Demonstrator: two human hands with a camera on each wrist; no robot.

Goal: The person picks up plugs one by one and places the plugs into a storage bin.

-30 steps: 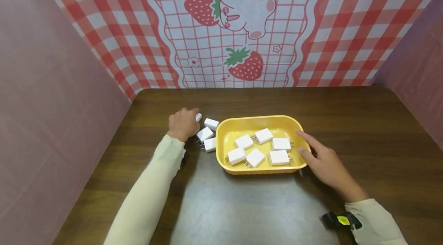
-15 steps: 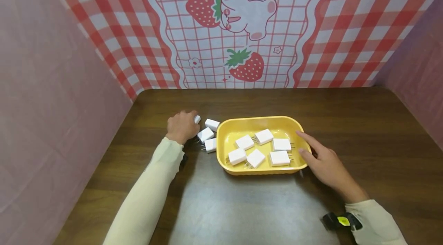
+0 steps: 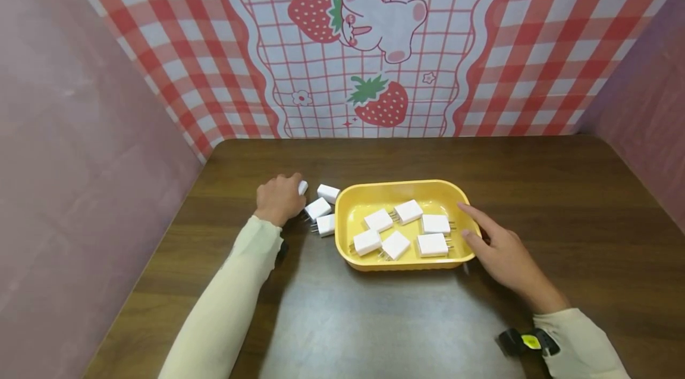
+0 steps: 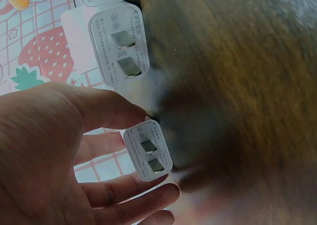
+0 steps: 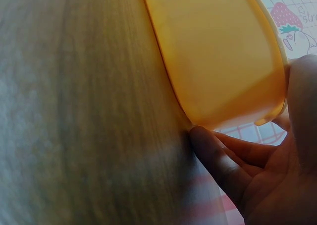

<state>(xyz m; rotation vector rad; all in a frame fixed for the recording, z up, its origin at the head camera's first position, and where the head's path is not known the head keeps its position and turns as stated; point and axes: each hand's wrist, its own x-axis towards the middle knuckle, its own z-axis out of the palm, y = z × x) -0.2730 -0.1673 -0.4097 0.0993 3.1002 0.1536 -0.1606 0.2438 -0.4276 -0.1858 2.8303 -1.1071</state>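
My left hand [image 3: 279, 199] pinches a white plug-in charger [image 4: 148, 149] between thumb and fingers, low over the table. Two flat prongs on its face point toward the left wrist camera. Beside that hand lie a few more white chargers [image 3: 318, 208], close to the left end of a yellow plastic bin [image 3: 401, 266]. Several white chargers [image 3: 395, 245] lie spread over the bin's floor, prongs in various directions. My right hand [image 3: 505, 257] holds the bin's right end. Its thumb and index finger lie at the rim, and other fingers touch the outer wall low down in the right wrist view.
The brown wooden table [image 3: 562, 206] runs back to a red-and-white checked cloth [image 3: 540, 69] with strawberries. Pinkish panels [image 3: 96, 129] stand on both sides. Around the right wrist sits a black strap [image 3: 530, 341] with a yellow-green piece.
The left hand and its pinched charger have shifted slightly left and toward me. The right hand, the bin and the chargers inside it look unchanged.
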